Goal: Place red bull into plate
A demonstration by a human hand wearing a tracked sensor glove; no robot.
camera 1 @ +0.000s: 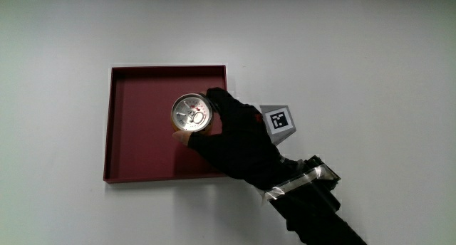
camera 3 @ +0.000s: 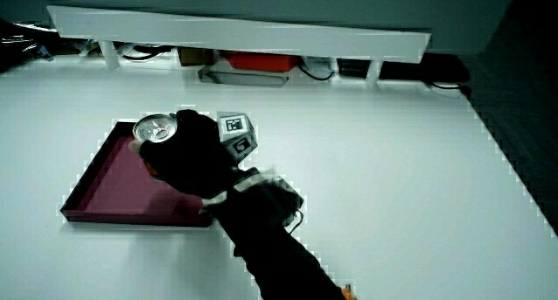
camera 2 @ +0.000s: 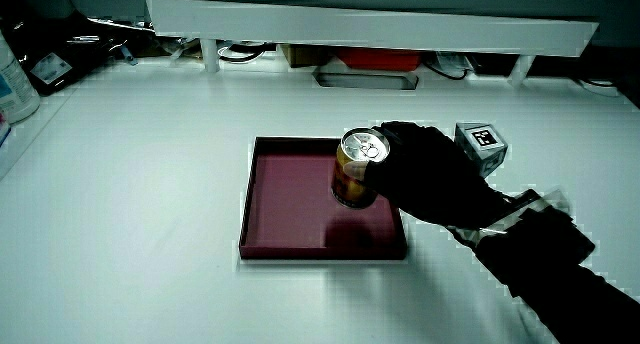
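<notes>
A dark red square plate [camera 1: 142, 85] with a low rim lies on the white table, seen also in both side views [camera 2: 285, 219] [camera 3: 109, 191]. A red bull can [camera 1: 191, 113] stands upright inside the plate, silver lid up, golden side showing in a side view [camera 2: 352, 176]; its lid shows in a side view [camera 3: 155, 128]. The hand [camera 1: 239, 142] in its black glove wraps the can's side, fingers curled around it, reaching over the plate's rim. The patterned cube [camera 1: 278, 122] sits on the hand's back. Whether the can's base touches the plate floor is hidden.
A low white partition [camera 2: 370, 29] runs along the table's edge farthest from the person, with cables and a red box under it. A white bottle [camera 2: 15, 79] stands at the table's edge in a side view.
</notes>
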